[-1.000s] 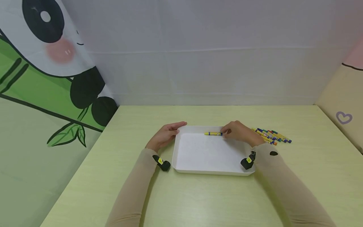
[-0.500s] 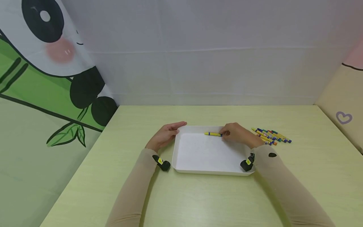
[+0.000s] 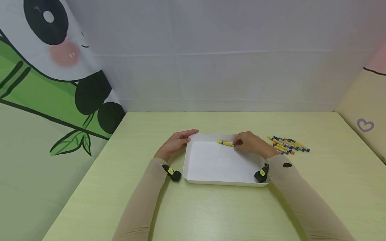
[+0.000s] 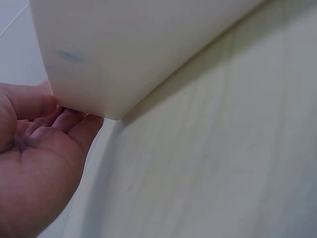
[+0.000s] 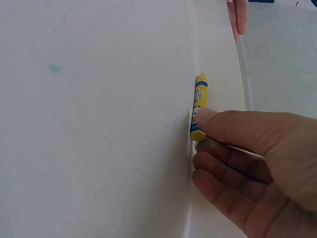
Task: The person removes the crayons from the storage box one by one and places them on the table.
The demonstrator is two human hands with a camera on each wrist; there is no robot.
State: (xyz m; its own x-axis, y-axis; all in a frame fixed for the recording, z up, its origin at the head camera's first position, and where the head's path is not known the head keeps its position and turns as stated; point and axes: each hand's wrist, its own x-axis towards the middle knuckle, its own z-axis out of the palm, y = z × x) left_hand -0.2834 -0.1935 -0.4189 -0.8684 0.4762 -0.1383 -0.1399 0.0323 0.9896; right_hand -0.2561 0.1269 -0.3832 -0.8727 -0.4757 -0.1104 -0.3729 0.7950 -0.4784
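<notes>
A white tray (image 3: 223,164) lies on the table in the head view. My left hand (image 3: 175,144) grips its far left corner. In the left wrist view, the left thumb lies on one side of the tray corner (image 4: 84,74) and the other fingers on the other side. My right hand (image 3: 248,144) pinches a yellow crayon (image 3: 225,143) with blue bands, near its right end, along the tray's far inner edge. The right wrist view shows the thumb on the yellow crayon (image 5: 200,96), which lies against the tray's side wall.
Several crayons (image 3: 289,144), mostly yellow with blue ends, lie in a loose pile on the table (image 3: 211,211) right of the tray, just beyond the right wrist. A pale cloth wall (image 3: 211,80) closes off the table's back edge.
My right hand has shifted slightly left and nearer, and the crayon's right end has swung a little toward me. The left hand and the tray have stayed put.
</notes>
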